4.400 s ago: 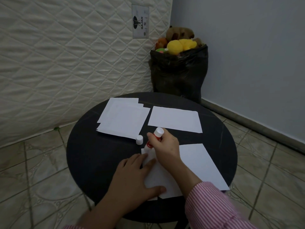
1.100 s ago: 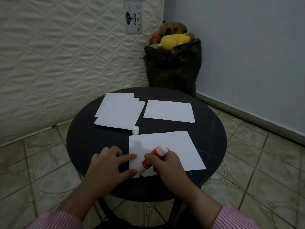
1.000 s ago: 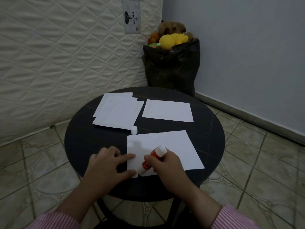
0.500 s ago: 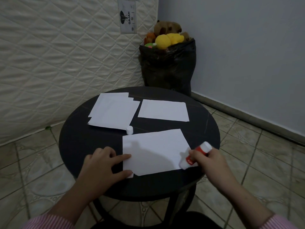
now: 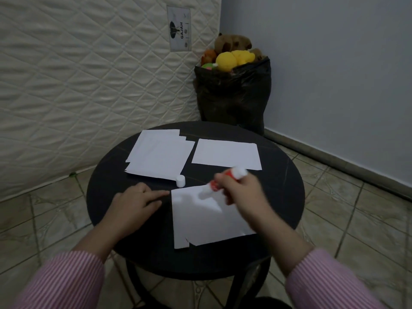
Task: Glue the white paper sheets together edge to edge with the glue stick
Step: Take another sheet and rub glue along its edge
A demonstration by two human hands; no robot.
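Over near sheet, right hand clutching tilted glue stick, left hand flat

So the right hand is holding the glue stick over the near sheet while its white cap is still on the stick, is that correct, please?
Not quite: the cap is off, standing on the black table just beyond the near sheet. The rest holds: the right hand grips the glue stick over that sheet, as the head view shows.
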